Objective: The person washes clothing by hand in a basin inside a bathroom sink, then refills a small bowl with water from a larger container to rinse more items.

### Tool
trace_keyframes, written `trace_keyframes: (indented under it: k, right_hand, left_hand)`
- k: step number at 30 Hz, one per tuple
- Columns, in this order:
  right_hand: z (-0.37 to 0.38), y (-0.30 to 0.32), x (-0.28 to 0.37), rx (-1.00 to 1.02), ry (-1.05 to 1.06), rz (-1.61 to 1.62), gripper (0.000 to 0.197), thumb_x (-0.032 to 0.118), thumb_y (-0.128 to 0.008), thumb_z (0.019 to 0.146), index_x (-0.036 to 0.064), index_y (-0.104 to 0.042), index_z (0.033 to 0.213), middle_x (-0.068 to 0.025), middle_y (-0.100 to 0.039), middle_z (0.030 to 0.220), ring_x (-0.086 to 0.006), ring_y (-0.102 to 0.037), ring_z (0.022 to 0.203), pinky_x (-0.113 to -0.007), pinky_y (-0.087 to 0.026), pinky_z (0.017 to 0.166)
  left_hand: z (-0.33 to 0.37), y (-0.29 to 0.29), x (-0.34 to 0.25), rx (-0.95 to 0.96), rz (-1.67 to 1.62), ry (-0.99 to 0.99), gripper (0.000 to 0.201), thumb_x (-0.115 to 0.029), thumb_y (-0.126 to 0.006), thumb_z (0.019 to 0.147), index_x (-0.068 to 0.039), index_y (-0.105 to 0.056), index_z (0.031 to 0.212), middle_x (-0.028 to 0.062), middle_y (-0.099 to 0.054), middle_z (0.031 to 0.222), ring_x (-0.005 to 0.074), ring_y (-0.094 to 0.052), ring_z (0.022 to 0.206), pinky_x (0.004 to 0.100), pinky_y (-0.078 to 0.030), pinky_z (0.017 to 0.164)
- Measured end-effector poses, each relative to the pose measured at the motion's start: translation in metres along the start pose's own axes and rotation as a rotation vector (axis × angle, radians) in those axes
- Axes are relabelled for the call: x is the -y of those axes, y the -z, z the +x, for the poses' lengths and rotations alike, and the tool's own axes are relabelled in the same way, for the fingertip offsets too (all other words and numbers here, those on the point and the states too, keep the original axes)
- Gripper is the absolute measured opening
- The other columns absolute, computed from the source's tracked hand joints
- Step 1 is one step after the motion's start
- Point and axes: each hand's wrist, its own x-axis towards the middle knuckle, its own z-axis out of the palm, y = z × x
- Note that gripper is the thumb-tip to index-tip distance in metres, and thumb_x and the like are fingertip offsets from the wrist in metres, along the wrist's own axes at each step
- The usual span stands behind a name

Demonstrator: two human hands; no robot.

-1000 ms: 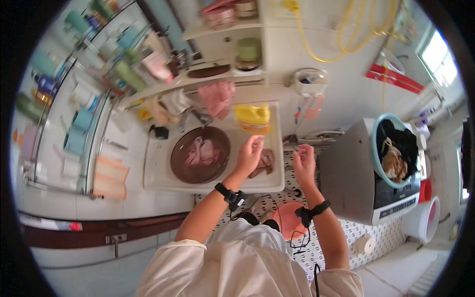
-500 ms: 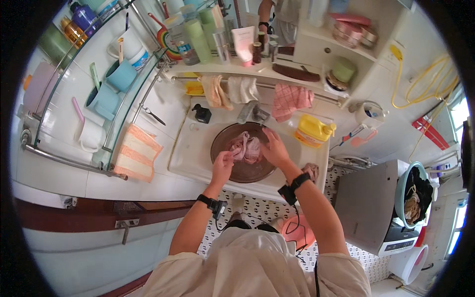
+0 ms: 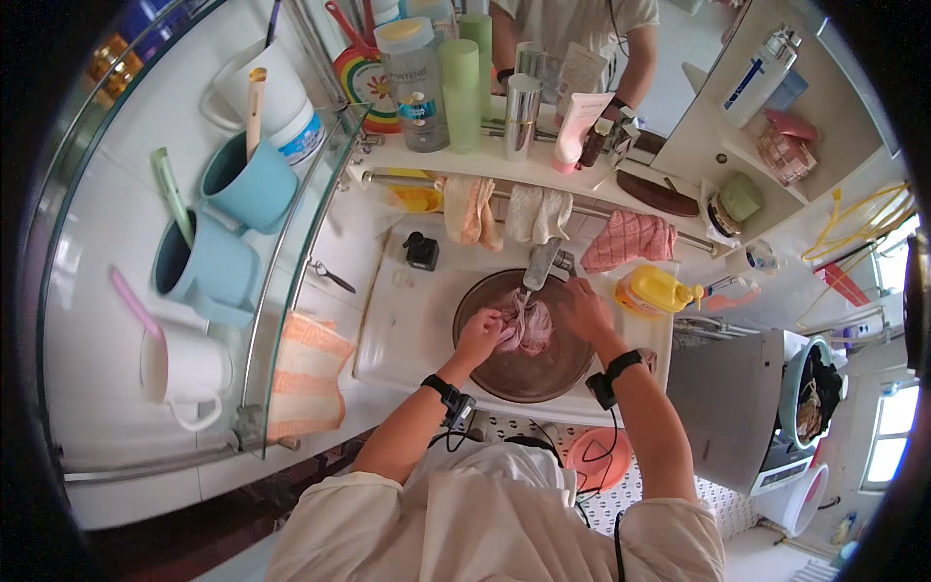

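A wet pink cloth (image 3: 531, 335) lies bunched in a brown round basin (image 3: 524, 388) set in the white sink (image 3: 388, 364). My left hand (image 3: 479, 336) pinches the left edge of this cloth. Above the basin is a metal faucet (image 3: 541, 264), and a thin stream seems to run from its spout onto the cloth. My right hand (image 3: 588, 312) is over the basin's right side, off the cloth, its fingers stretched toward the faucet's lever; whether they touch it is hard to see. Both wrists wear black straps with small devices.
A yellow jug (image 3: 655, 291) stands right of the basin, a black small container (image 3: 420, 251) left. Towels, including a pink checked one (image 3: 630, 241), hang behind. At left is a glass shelf with blue cups (image 3: 250, 182). A washing machine (image 3: 718, 398) stands at right.
The view has shifted, so the sink appears lower and farther right. A stream now seems to fall from the faucet. My left hand still pinches the cloth; my right stays near the faucet.
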Motion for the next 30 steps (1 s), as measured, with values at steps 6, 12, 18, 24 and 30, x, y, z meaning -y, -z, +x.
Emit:
trace_keyframes:
  k: [6,12,18,24,30]
  right_hand:
    - [-0.004,-0.042,0.018,-0.115,-0.245,0.374,0.035,0.025,-0.066,0.088,0.0026,-0.061,0.114,-0.0167,-0.067,0.103,-0.0317,-0.069,0.086,-0.039,-0.056,0.075]
    - [-0.006,-0.090,0.030,0.009,-0.604,1.286,0.018,0.011,-0.053,0.099,-0.0019,-0.061,0.109,-0.0105,-0.066,0.094,-0.0215,-0.068,0.082,-0.033,-0.059,0.071]
    - [0.004,-0.095,0.031,0.088,-0.642,1.508,0.020,0.011,-0.052,0.099,-0.0036,-0.060,0.110,-0.0096,-0.065,0.094,-0.0199,-0.067,0.081,-0.032,-0.058,0.072]
    - [0.018,-0.101,0.043,-0.068,-0.565,1.383,0.021,0.013,-0.054,0.097,-0.0026,-0.062,0.109,-0.0087,-0.067,0.092,-0.0162,-0.062,0.077,-0.031,-0.052,0.068]
    - [0.024,-0.126,0.008,0.008,-0.697,1.394,0.024,0.018,-0.064,0.092,-0.0006,-0.065,0.106,-0.0112,-0.068,0.094,-0.0209,-0.063,0.077,-0.035,-0.052,0.071]
  left_hand:
    - [0.019,-0.008,0.012,0.159,-0.518,0.254,0.027,-0.023,-0.056,0.100,-0.003,-0.058,0.119,0.0083,-0.065,0.098,0.0146,-0.063,0.080,0.0289,-0.052,0.070]
    - [0.029,-0.022,-0.013,0.122,-0.326,0.127,0.026,-0.025,-0.053,0.102,-0.005,-0.062,0.114,0.0055,-0.066,0.096,0.0111,-0.062,0.079,0.0241,-0.050,0.067]
    - [0.037,-0.032,-0.042,0.121,-0.326,0.106,0.026,-0.026,-0.053,0.101,-0.003,-0.065,0.104,0.0051,-0.065,0.088,0.0106,-0.060,0.077,0.0291,-0.050,0.069]
    - [0.045,-0.033,-0.033,-0.017,-0.284,0.095,0.026,-0.025,-0.053,0.102,-0.001,-0.063,0.100,0.0043,-0.063,0.083,0.0102,-0.057,0.073,0.0285,-0.049,0.067]
    - [0.046,-0.038,-0.011,-0.114,-0.205,0.186,0.026,-0.023,-0.058,0.097,0.000,-0.063,0.107,0.0137,-0.068,0.098,0.0244,-0.065,0.087,0.0349,-0.051,0.079]
